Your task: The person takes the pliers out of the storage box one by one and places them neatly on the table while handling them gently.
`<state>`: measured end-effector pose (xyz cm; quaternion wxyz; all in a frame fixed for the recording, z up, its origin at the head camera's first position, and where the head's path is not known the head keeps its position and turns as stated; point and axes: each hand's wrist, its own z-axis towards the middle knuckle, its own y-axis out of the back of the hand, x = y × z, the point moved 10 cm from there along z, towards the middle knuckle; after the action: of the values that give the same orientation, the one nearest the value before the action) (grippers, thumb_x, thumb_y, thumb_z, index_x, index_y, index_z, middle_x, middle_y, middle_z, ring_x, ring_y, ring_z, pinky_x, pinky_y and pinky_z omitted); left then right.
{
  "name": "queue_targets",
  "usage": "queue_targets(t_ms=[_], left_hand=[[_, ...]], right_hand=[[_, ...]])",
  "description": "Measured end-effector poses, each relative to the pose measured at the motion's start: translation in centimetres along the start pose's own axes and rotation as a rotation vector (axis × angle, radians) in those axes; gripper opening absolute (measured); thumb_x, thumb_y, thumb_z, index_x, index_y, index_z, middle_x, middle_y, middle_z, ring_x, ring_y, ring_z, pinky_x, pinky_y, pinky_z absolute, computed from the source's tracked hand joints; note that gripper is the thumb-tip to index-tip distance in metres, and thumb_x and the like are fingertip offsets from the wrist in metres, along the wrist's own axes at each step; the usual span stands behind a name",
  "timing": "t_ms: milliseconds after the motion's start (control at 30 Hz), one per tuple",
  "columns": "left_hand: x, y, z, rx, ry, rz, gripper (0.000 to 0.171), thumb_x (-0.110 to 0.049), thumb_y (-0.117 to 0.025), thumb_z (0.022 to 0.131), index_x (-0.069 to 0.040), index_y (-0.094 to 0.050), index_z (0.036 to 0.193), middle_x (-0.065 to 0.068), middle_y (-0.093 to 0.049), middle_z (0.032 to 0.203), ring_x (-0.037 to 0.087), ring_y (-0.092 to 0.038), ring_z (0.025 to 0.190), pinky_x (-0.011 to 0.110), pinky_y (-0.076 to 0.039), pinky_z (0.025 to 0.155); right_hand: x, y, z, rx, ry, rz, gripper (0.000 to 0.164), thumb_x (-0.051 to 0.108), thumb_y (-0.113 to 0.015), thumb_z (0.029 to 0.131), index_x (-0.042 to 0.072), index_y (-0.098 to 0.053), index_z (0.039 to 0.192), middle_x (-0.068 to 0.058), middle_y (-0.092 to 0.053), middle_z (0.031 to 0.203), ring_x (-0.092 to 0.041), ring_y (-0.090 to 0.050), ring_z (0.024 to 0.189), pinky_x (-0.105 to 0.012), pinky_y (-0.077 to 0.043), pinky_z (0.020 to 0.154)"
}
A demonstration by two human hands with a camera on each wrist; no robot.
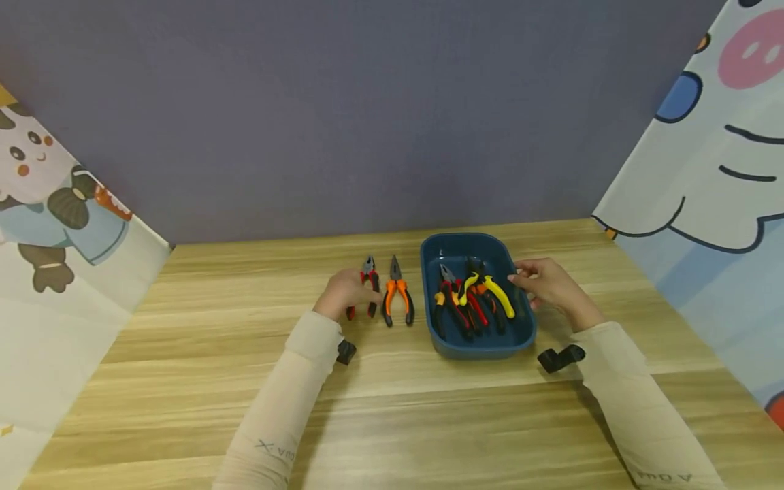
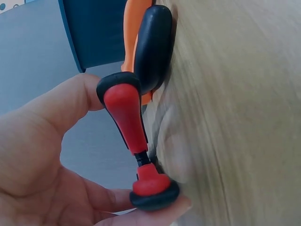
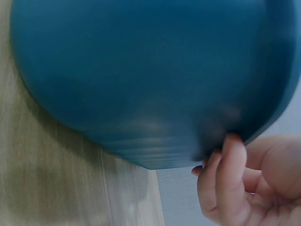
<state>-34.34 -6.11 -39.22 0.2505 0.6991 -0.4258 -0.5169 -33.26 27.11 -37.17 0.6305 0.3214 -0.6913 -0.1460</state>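
My left hand (image 1: 348, 291) holds a pair of red-and-black combination pliers (image 1: 374, 279) at the table, jaws facing away from me. In the left wrist view, the thumb is against one red handle (image 2: 126, 108) and fingers are against the other. Just right of it lies a pair of orange-and-black long-nose pliers (image 1: 389, 294), handles spread. My right hand (image 1: 551, 286) pinches the right rim of a dark blue plastic bin (image 1: 480, 352), thumb over the edge. The right wrist view shows its curled fingers (image 3: 231, 160) against the bin's outer wall.
Several pliers with yellow (image 1: 501, 298), red and orange grips lie jumbled inside the bin. Behind the wooden table (image 1: 416, 422) stands a grey panel (image 1: 367, 122). Cartoon-printed sheets (image 1: 692, 170) flank both sides. Black wrist-camera mounts (image 1: 560, 358) sit by the wrists.
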Motion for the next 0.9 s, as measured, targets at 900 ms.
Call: queue_targets(t_ms=[900], left_hand=[[-0.41,-0.19,-0.28,-0.068,-0.012,0.138,0.033,-0.033,-0.077,0.076,-0.005,-0.059,0.07,0.003,-0.05,0.067,0.015,-0.044,0.054,0.024,-0.036,0.047]], right_hand=[[-0.25,-0.15,0.05,-0.003,0.004,-0.018,0.055,0.017,-0.054,0.097,-0.015,-0.035,0.137,-0.019,-0.052,0.101,-0.017,-0.054,0.048,-0.037,-0.053,0.049]])
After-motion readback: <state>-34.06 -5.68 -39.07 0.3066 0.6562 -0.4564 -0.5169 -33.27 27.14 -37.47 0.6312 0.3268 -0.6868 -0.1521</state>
